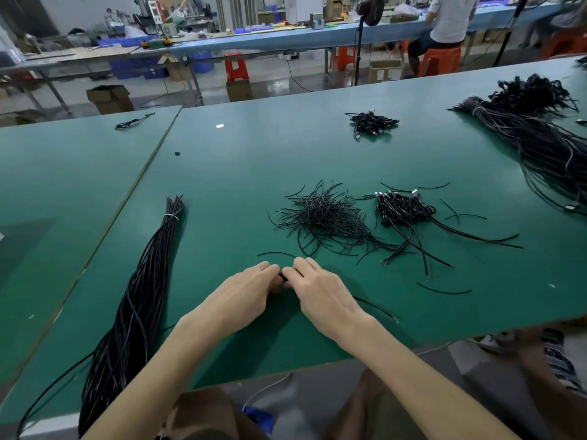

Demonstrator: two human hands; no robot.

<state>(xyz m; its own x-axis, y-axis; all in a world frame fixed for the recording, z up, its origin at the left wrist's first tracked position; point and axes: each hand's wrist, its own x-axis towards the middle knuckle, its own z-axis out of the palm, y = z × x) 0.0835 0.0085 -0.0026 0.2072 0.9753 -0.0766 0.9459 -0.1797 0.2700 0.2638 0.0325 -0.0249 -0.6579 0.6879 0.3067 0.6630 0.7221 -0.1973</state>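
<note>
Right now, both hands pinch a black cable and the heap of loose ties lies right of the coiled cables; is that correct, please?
The head view shows the heap of loose ties left of the coiled cables. The left hand and right hand do pinch a black cable.

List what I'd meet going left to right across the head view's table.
Cable bundle → left hand → held cable → right hand → coiled cables → cable heap

Counting two hands, left hand (pixel 244 296) and right hand (pixel 324 296). Tallying two long bundles, tied bundle (pixel 143 296) and big bundle (pixel 540 144). Logging two coiled piles, near pile (pixel 403 211) and far pile (pixel 371 122). Noting one tie heap (pixel 320 217), one held cable (pixel 378 309), possibly one stray lead (pixel 133 121).
</note>
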